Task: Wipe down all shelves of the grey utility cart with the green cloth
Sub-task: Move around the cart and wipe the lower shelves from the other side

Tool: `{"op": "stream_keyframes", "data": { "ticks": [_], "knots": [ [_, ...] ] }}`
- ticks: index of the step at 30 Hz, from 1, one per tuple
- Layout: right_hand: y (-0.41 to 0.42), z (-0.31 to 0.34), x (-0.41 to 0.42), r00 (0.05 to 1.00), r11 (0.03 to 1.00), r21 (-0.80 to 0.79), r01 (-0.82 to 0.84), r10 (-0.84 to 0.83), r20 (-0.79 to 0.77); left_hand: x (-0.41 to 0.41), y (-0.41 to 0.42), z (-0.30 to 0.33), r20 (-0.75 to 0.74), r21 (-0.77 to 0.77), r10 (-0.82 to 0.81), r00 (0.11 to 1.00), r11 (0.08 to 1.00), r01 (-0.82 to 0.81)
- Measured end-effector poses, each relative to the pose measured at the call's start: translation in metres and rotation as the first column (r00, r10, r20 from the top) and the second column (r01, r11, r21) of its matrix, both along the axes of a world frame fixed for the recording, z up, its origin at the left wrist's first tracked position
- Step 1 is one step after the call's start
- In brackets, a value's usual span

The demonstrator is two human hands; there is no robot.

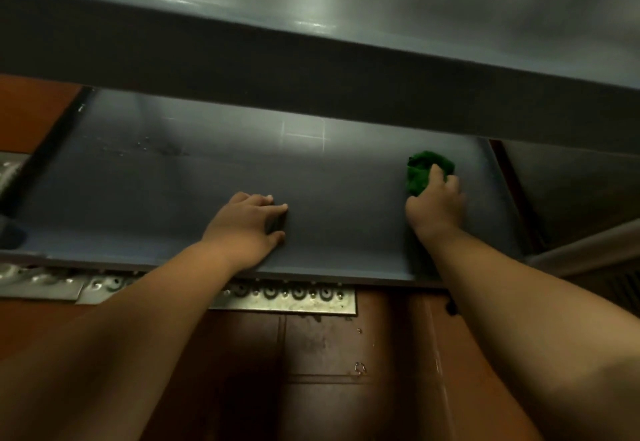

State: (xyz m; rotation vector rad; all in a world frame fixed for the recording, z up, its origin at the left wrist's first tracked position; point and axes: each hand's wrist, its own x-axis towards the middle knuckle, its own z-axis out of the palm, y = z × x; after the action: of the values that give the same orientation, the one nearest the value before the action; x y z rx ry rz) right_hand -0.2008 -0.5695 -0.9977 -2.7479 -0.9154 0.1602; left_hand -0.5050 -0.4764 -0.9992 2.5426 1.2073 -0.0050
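The right hand (pixel 434 206) has its grip closed around a bunched dark green cloth (pixel 425 171), fingers curled over the near side of the wad while most of the fabric sticks out beyond the knuckles. The cloth sits pressed on the flat grey plastic lower shelf (pixel 180 191) of the utility cart, near that shelf's right-hand end and just beside its raised right wall. The left hand (pixel 247 227) holds nothing; it lies palm down on the same shelf around the middle, near the front lip, its fingers bent at the tips and its thumb spread toward the near edge. Both bare forearms reach in from the bottom of the view, well apart from each other. A patch of small droplets or smudges (pixel 149 149) marks the shelf's left rear part. Above the hands runs the dark front rim of the grey upper shelf (pixel 311 69), its glossy top catching light. Below the cart lies a reddish-brown tiled floor (pixel 322 371) with a perforated metal drain strip (pixel 294 296) just under the shelf's front edge
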Motion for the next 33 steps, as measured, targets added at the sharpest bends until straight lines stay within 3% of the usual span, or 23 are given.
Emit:
{"op": "stream_keyframes", "data": {
  "ticks": [4, 8, 18, 24, 28, 33],
  "knots": [
    [0.024, -0.003, -0.038, 0.995, 0.995, -0.006, -0.097, 0.097, 0.036, -0.032, 0.031, 0.004, 0.081, -0.099, 0.02, 0.996, 0.995, -0.012],
    [0.032, -0.004, -0.048, 0.998, 0.999, -0.012, -0.051, 0.051, 0.038, -0.099, 0.061, 0.003, -0.103, 0.009, 0.176, 0.979, 0.984, -0.176],
    [0.096, -0.01, -0.166, 0.983, 0.983, 0.041, -0.18, 0.178, 0.048, -0.114, 0.053, -0.004, -0.031, 0.002, 0.113, 0.993, 0.994, -0.113],
    [0.106, -0.014, -0.173, 0.985, 0.986, 0.031, -0.165, 0.163, 0.059, -0.176, 0.083, 0.001, -0.14, -0.011, 0.195, 0.971, 0.98, -0.198],
    [0.115, -0.013, -0.19, 0.995, 0.993, 0.059, -0.101, 0.101, -0.003, -0.176, 0.072, -0.002, -0.107, 0.026, 0.154, 0.982, 0.988, -0.152],
    [0.137, -0.008, -0.241, 0.987, 0.985, 0.088, -0.147, 0.152, -0.055, -0.177, 0.061, -0.004, -0.06, 0.012, 0.185, 0.981, 0.983, -0.184]
  ]
}}
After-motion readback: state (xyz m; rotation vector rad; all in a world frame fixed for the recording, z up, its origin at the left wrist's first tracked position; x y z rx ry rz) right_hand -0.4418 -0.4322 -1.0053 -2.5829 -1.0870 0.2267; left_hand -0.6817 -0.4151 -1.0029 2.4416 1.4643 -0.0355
